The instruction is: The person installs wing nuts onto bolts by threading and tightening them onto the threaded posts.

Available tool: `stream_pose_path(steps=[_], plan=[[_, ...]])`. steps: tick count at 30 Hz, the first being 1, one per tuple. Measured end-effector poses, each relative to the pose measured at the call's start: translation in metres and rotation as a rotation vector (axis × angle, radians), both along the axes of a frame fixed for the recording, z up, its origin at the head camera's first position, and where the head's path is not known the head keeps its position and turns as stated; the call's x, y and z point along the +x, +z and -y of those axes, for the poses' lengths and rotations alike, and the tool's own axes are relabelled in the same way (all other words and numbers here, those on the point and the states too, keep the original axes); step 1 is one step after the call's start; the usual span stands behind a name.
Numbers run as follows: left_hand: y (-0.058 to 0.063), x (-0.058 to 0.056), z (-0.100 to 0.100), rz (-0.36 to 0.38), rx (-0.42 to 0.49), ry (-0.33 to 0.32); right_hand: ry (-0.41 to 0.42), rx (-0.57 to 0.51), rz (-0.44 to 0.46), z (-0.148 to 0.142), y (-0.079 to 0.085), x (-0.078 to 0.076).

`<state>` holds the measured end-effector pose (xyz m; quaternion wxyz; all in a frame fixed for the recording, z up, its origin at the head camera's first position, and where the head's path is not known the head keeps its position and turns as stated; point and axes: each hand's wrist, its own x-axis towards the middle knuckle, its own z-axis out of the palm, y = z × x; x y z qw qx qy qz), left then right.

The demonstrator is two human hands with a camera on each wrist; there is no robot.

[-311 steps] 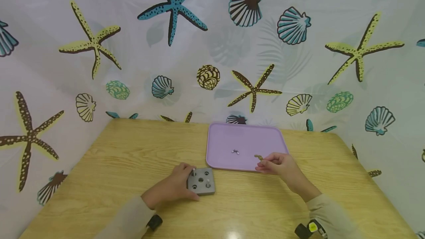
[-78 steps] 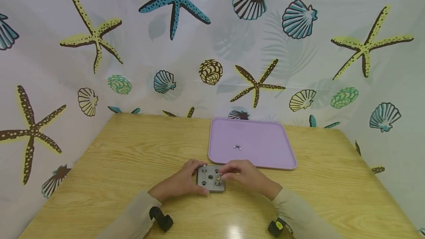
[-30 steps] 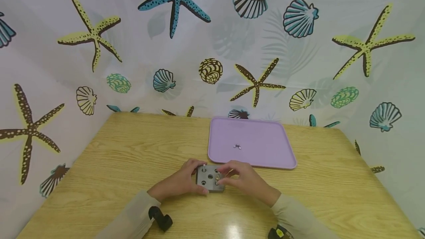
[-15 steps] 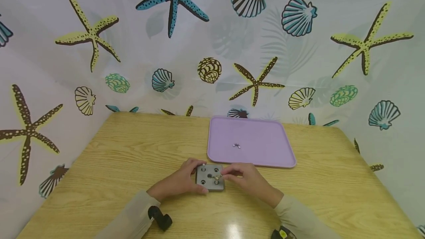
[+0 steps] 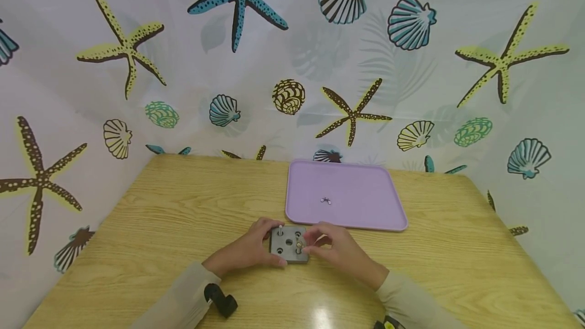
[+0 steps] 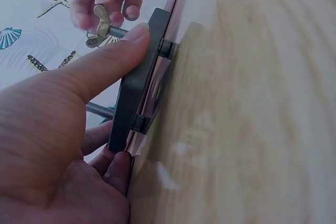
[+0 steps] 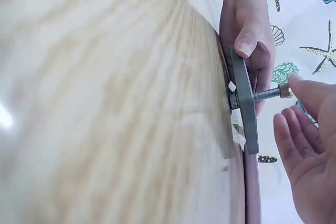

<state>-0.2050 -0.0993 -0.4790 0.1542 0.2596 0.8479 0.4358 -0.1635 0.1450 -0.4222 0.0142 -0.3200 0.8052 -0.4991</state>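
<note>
A grey square metal plate point(image 5: 284, 257) with two upright threaded bolts stands on the table. My left hand point(image 5: 247, 252) grips its left side, with the thumb on the near edge in the head view. A brass wing nut point(image 6: 104, 25) sits on the end of the nearer-right bolt point(image 7: 266, 94). Thumb and curled fingers of my right hand point(image 5: 335, 248) are at the wing nut, seemingly pinching it; the exact contact is partly hidden. The other bolt point(image 5: 280, 230), beside my left fingertips, bears no nut. Bolt heads point(image 6: 140, 123) show under the plate in the left wrist view.
Behind the plate lies a lilac tray point(image 5: 356, 187), with a silver wing nut point(image 5: 326, 200) on it. The wooden table point(image 5: 205, 192) runs back to a curtain point(image 5: 256, 80) printed with starfish and shells.
My right hand has brought the brass wing nut from the tray to the bolt. Within the last second the nut's wings have turned. The plate sits slightly further right than ten seconds ago.
</note>
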Motion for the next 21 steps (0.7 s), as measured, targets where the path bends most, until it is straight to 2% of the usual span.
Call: stream_pose_path(steps=[3, 11, 21], plan=[[0.0, 0.0, -0.001, -0.001, -0.004, -0.002, 0.012, -0.025, 0.024, 0.0, -0.005, -0.002], [0.0, 0.0, -0.001, 0.009, 0.005, -0.013, 0.005, -0.026, 0.029, -0.001, -0.032, -0.016], [0.002, 0.001, -0.001, 0.025, 0.011, -0.004, -0.034, -0.028, 0.017, -0.002, -0.035, -0.014]])
